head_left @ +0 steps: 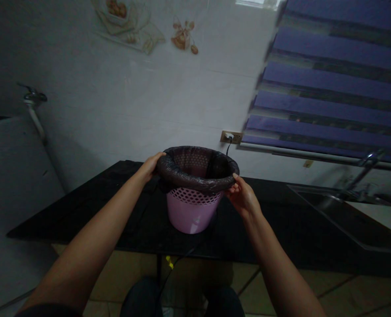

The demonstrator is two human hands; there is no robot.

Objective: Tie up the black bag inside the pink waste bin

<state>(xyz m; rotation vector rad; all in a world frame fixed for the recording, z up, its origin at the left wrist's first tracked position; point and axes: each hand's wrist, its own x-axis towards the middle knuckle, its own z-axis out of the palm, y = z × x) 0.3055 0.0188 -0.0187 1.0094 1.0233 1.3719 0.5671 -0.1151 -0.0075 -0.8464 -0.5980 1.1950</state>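
Note:
A pink plastic wastebasket (191,215) with a band of holes below its top stands upright on the black countertop. Its rim is covered by a black garbage bag (195,179), folded outward all round and lining the inside. My left hand (151,166) is closed on the bag at the left side of the rim. On the right side, my right hand (243,193) pinches the bag's folded edge, thumb on top and fingers curled beneath. The fingertips of my left hand are partly hidden behind the bag.
The black countertop (264,220) runs along the tiled wall. At the right is a metal sink (350,215) with a faucet (363,169). A plug sits in a wall outlet (231,137) behind the basket. A black cord with a yellow tie (169,262) hangs over the front edge.

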